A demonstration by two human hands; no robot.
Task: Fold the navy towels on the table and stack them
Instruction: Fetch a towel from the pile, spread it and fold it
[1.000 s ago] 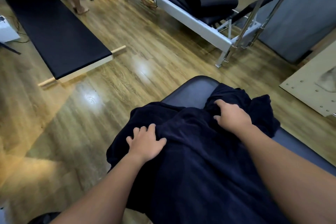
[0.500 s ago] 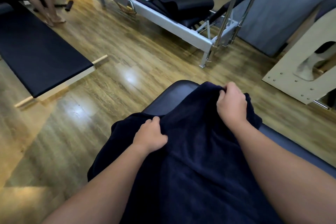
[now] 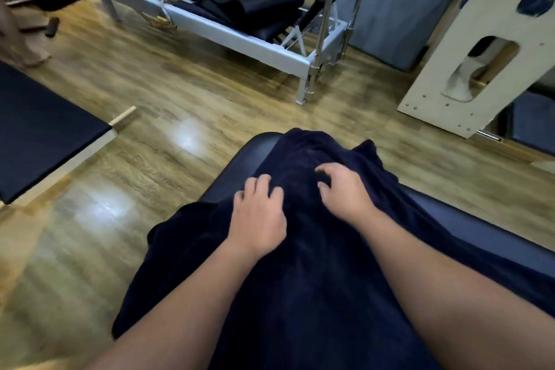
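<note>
A navy towel (image 3: 300,279) lies rumpled over the near end of a dark padded table (image 3: 240,165) and hangs off its left side. My left hand (image 3: 258,213) rests on top of the towel near its far part, fingers apart and slightly curled, a little blurred. My right hand (image 3: 345,189) lies just to the right of it, also on the towel, fingers spread and bent like a claw on the fabric. Neither hand is closed around the cloth. Both forearms cover the near part of the towel.
Wooden floor surrounds the table. A metal-framed exercise machine (image 3: 240,39) stands beyond it, a pale wooden arched barrel (image 3: 450,69) at the right, and a low black padded platform (image 3: 39,129) at the left. Another person's legs (image 3: 18,39) show at the far left.
Both hands held bunched towel edges half a second ago, the right one at the far end. They have let go and come closer together on top of the towel. The view has tilted up.
</note>
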